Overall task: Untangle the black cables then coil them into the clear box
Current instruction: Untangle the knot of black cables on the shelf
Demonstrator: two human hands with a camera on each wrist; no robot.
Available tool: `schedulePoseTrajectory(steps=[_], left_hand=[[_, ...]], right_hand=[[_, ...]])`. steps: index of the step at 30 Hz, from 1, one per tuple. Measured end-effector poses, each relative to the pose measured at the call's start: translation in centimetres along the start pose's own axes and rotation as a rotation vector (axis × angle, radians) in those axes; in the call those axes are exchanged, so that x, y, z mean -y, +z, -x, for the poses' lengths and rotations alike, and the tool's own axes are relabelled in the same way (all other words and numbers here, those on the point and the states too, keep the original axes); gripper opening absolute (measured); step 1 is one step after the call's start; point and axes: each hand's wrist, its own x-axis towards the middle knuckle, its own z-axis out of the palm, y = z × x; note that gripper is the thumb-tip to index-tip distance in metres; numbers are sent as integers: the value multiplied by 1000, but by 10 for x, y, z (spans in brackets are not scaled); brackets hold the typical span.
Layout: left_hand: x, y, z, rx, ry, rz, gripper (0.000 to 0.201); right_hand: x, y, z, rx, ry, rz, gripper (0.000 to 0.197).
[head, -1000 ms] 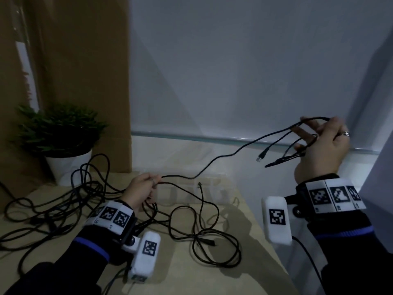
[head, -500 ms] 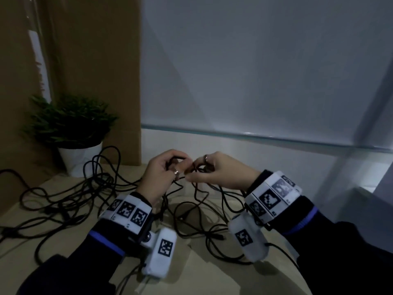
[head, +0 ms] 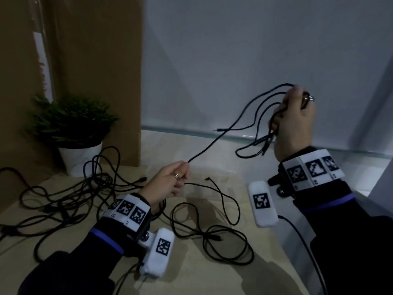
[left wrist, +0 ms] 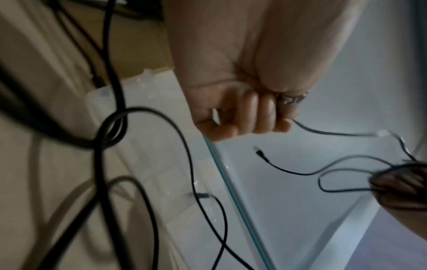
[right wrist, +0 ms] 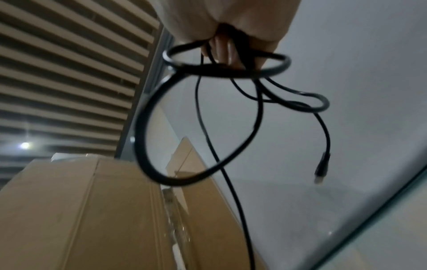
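Where both hands met at frame centre half a second ago, they are now apart: the right hand (head: 294,122), upper right, grips several gathered loops of one black cable (head: 217,143), while the left hand (head: 170,182) at centre pinches its run. Coiling seems underway. The remaining tangle (head: 63,201) lies lower left; the clear box (head: 214,188) sits behind the left hand.

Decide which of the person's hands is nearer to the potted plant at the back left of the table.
Left. The left hand sits low over the table, right of the potted plant, gripping a cable. The right hand is raised at the far right, holding cable loops.
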Motion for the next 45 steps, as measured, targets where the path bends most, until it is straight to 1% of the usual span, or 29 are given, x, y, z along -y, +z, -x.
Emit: schedulePoseTrajectory(steps=[1, 3, 4, 6, 7, 9, 11, 13, 14, 15, 17, 18, 19, 21, 22, 23, 24, 26, 27, 29, 33, 35, 37, 38, 39, 41, 42, 44, 45], left_hand=[[-3, -1, 0, -38, 38, -28, 30], [-11, -7, 1, -177, 111, -29, 16], [-14, -11, 1, -224, 137, 25, 27], [-19, -22, 2, -230, 194, 212, 77], [-22, -26, 2, -198, 212, 305, 95], [-22, -28, 3, -72, 250, 444, 115], [-19, -25, 4, 31, 239, 470, 120], [-19, -21, 6, 36, 157, 423, 121], [-19, -22, 7, 1, 120, 401, 113], [-20, -24, 8, -35, 97, 377, 98], [-26, -26, 10, -86, 99, 296, 59], [-28, -28, 10, -118, 107, 243, 47], [-31, -29, 11, -162, 109, 197, 38], [-36, -38, 10, -268, 103, 154, 26], [-38, -44, 9, -317, 104, 138, 24], [-42, -51, 9, -363, 90, 115, 24], [-45, -58, 6, -401, 63, 58, 24], [-54, -74, 2, -429, -2, -175, 24], [-58, -81, 0, -423, -16, -301, 22], [-59, -102, -4, -387, -74, -562, 16], [-49, -137, 3, -328, -403, -1135, 74], [-53, -138, 11, -175, -595, -1353, 103], [-65, -135, 17, 57, -710, -1475, 113], [-72, -132, 21, 122, -760, -1487, 113], [-78, -130, 23, 139, -803, -1486, 115], [-96, -123, 26, 123, -817, -1512, 118], [-104, -120, 27, 85, -775, -1516, 118], [-116, -113, 26, 43, -632, -1466, 126], [-120, -106, 25, 23, -504, -1393, 129]], right_hand=[[1, 5, 4, 49, -6, -9, 30], [0, 19, 18, 218, 22, 15, 29], [-1, 28, 26, 328, 40, 56, 29], [-4, 46, 41, 560, 52, 187, 27], [-6, 55, 49, 673, 51, 229, 26], [-12, 71, 65, 893, 54, 267, 24], [-18, 86, 81, 1062, 109, 303, 21], [-22, 95, 92, 1190, 209, 307, 19], [-24, 97, 93, 1243, 244, 307, 18], [-24, 98, 92, 1282, 255, 335, 16], [-22, 93, 88, 1292, 163, 423, 16], [-21, 88, 84, 1244, 122, 426, 20], [-21, 81, 82, 1143, 129, 407, 22], [-22, 62, 76, 877, 241, 399, 21], [-24, 51, 71, 793, 322, 459, 23], [-28, 39, 66, 797, 392, 613, 29], [-34, 26, 62, 896, 437, 851, 36], [-50, 5, 60, 1190, 483, 1311, 48], [-58, -4, 62, 1288, 492, 1443, 53], [-69, -16, 68, 1351, 491, 1520, 59], [-75, -26, 76, 1384, 476, 1551, 51], [-74, -29, 79, 1378, 489, 1482, 40], [-73, -33, 76, 1324, 498, 1389, 29], [-72, -34, 74, 1272, 498, 1345, 26], [-71, -35, 71, 1217, 501, 1311, 25], [-69, -37, 67, 1172, 536, 1262, 23], [-69, -38, 67, 1183, 565, 1246, 20], [-66, -38, 67, 1182, 610, 1179, 14], [-63, -38, 67, 1136, 628, 1093, 18]])
